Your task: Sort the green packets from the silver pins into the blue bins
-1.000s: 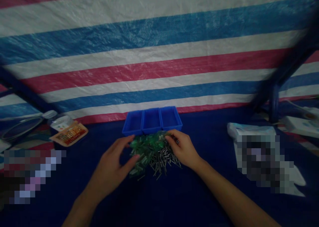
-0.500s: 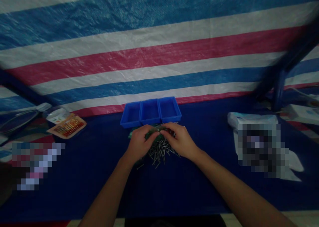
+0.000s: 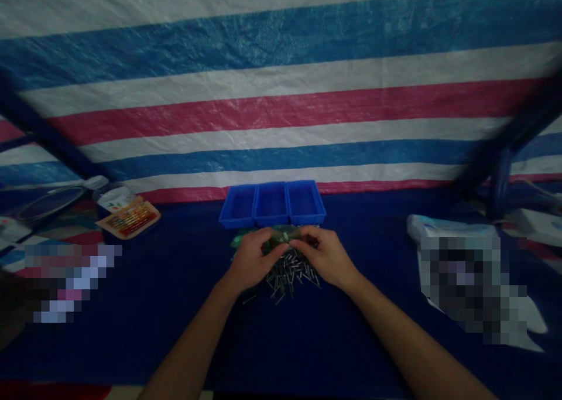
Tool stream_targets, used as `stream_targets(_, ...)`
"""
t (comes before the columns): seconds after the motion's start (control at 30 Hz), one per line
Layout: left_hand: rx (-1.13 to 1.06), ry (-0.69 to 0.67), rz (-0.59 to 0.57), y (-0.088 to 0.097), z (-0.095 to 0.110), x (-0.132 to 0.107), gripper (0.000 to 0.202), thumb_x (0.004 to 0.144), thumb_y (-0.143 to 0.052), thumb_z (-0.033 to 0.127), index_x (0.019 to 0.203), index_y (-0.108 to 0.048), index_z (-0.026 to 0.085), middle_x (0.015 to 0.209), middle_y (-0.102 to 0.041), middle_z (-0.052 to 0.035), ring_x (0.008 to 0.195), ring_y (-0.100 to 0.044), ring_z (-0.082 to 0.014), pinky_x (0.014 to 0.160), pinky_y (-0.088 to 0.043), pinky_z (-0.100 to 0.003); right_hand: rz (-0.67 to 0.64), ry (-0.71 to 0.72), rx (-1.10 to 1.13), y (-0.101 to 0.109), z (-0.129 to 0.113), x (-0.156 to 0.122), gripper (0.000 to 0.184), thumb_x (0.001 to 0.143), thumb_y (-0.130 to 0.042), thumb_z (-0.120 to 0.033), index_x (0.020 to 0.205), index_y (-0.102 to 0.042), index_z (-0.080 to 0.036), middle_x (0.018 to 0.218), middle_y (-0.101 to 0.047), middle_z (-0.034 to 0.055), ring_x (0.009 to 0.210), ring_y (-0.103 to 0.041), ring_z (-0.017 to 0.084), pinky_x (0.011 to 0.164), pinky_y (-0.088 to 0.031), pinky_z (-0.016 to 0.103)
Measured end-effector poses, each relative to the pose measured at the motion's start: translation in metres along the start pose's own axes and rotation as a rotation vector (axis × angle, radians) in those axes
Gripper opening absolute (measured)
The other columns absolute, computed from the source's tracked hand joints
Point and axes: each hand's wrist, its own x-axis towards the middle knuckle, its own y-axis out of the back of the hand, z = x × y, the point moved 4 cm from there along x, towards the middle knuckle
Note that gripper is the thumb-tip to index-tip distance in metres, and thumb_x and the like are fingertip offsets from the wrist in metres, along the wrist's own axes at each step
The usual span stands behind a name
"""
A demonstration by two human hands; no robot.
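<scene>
Over a heap of thin metal nails or screws point(image 3: 287, 276), my left hand point(image 3: 250, 260) and my right hand point(image 3: 328, 255) meet with their thumbs almost touching. Both are closed in a pinch on a greenish see-through plastic bag point(image 3: 281, 235). A small pale spot shows on the bag between the fingertips; what it is I cannot make out. More green plastic sticks out behind my left hand. Just beyond the hands stands a blue tray point(image 3: 271, 219) with three compartments. One loose nail point(image 3: 249, 299) lies apart, near my left wrist.
On the left are an orange-brown packet point(image 3: 129, 219), a clear container point(image 3: 115, 198) and a racket-like hoop point(image 3: 52, 204). A plastic bag with blurred-out contents point(image 3: 459, 230) lies right, near a white box point(image 3: 538, 224). Striped sheeting point(image 3: 281, 113) hangs behind the dark blue table point(image 3: 281, 347).
The view has shifted, so everything sits slightly lower and farther right. My hands remain pinched on the green bag, which shows a little more between them.
</scene>
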Motion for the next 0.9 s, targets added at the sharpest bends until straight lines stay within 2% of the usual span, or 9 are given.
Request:
stream_targets(0.2, -0.064, 0.050, -0.033, -0.003, -0.006, -0.001, 0.020, 0.091, -0.061, 0.035, 0.093, -0.071, 0.017, 0.082, -0.070, -0.0023, 0.067, -0.057, -0.0142, 0.061, -0.042, -0.026, -0.038, -0.019, 0.014, -0.003, -0.001, -0.001, 0.012, 0.087, -0.063, -0.026, 0.077, -0.066, -0.020, 0.065, -0.058, -0.0030, 0.062, -0.051, 0.012, 0.058, -0.039, 0.025)
stream_targets(0.3, -0.031, 0.011, -0.009, -0.002, -0.004, -0.002, 0.020, 0.093, -0.057, 0.032, 0.091, -0.069, 0.017, 0.077, -0.067, -0.0011, 0.065, -0.055, -0.0139, 0.060, -0.041, -0.026, -0.062, -0.019, 0.043, -0.006, -0.001, -0.001, 0.011, 0.086, -0.064, -0.028, 0.080, -0.067, -0.020, 0.066, -0.057, -0.0029, 0.062, -0.050, 0.012, 0.056, -0.039, 0.025)
stream_targets(0.43, -0.002, -0.040, -0.005, -0.002, 0.002, -0.003, 0.017, 0.094, -0.054, 0.028, 0.088, -0.067, 0.018, 0.078, -0.065, -0.0014, 0.068, -0.056, -0.0148, 0.064, -0.043, -0.028, -0.074, -0.046, 0.053, -0.008, 0.000, -0.002, 0.014, 0.084, -0.066, -0.034, 0.083, -0.069, -0.020, 0.061, -0.051, -0.0047, 0.056, -0.044, 0.011, 0.053, -0.036, 0.025)
stream_targets(0.5, 0.014, -0.056, -0.004, -0.003, 0.004, -0.003, 0.017, 0.094, -0.053, 0.026, 0.086, -0.065, 0.018, 0.079, -0.064, -0.0018, 0.072, -0.058, -0.0157, 0.068, -0.044, -0.029, -0.061, -0.057, 0.055, -0.007, 0.001, -0.002, 0.015, 0.084, -0.066, -0.035, 0.084, -0.069, -0.020, 0.063, -0.054, -0.0038, 0.057, -0.046, 0.011, 0.054, -0.036, 0.026)
stream_targets(0.57, 0.041, -0.068, 0.034, -0.003, 0.004, -0.004, 0.013, 0.094, -0.054, 0.025, 0.089, -0.064, 0.018, 0.082, -0.064, -0.0025, 0.077, -0.060, -0.0169, 0.072, -0.046, -0.031, -0.028, -0.069, 0.055, -0.006, 0.002, -0.002, 0.016, 0.083, -0.066, -0.035, 0.086, -0.071, -0.019, 0.066, -0.058, -0.0023, 0.060, -0.049, 0.012, 0.056, -0.038, 0.027)
stream_targets(0.67, 0.128, -0.114, 0.188, 0.001, 0.006, -0.004, 0.007, 0.089, -0.062, 0.023, 0.094, -0.062, 0.019, 0.087, -0.066, -0.0031, 0.080, -0.063, -0.0171, 0.073, -0.050, -0.030, 0.022, -0.085, 0.033, -0.004, 0.004, -0.001, 0.018, 0.082, -0.067, -0.034, 0.089, -0.072, -0.019, 0.065, -0.059, -0.0022, 0.059, -0.049, 0.012, 0.057, -0.039, 0.027)
stream_targets(0.73, 0.183, -0.159, 0.266, 0.003, 0.007, -0.004, 0.007, 0.085, -0.066, 0.021, 0.091, -0.062, 0.019, 0.085, -0.066, -0.0027, 0.078, -0.064, -0.0167, 0.071, -0.052, -0.029, 0.032, -0.076, 0.021, -0.004, 0.005, -0.001, 0.017, 0.081, -0.067, -0.034, 0.088, -0.072, -0.019, 0.063, -0.057, -0.0029, 0.058, -0.048, 0.011, 0.056, -0.038, 0.027)
stream_targets(0.9, 0.255, -0.241, 0.286, 0.002, 0.010, -0.006, 0.003, 0.084, -0.063, 0.018, 0.087, -0.063, 0.018, 0.086, -0.070, -0.0048, 0.082, -0.068, -0.0185, 0.075, -0.056, -0.032, 0.047, -0.048, 0.015, -0.006, 0.005, -0.003, 0.014, 0.079, -0.067, -0.032, 0.082, -0.068, -0.019, 0.062, -0.055, -0.0034, 0.058, -0.048, 0.011, 0.056, -0.039, 0.027)
